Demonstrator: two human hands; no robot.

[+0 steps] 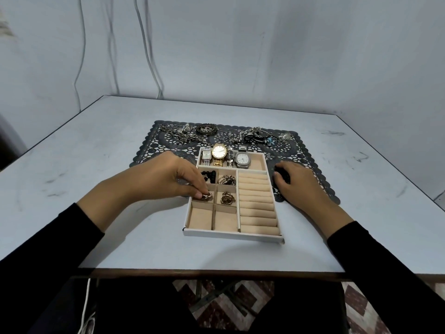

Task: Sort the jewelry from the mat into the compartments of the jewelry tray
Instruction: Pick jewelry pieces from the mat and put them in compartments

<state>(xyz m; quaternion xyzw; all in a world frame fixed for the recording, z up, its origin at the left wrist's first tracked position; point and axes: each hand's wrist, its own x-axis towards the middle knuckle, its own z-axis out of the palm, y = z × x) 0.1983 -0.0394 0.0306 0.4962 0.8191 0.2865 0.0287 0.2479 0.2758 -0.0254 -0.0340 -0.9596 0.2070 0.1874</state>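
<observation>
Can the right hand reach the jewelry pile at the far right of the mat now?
Probably yes: the pile lies uncovered on the mat beyond the right hand, nothing standing between.

The left hand (173,177), reaching forward out of a long black fabric sleeve (48,249), is pinching a small silvery metal trinket (206,196) between thumb and curled fingertips — the right hand (298,184) is lying knuckles up, fingers curling over a small black object (280,175).

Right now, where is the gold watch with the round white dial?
In the head view, the gold watch lies in the far compartment of the jewelry tray, just right of the rectangular silver watch.
</observation>
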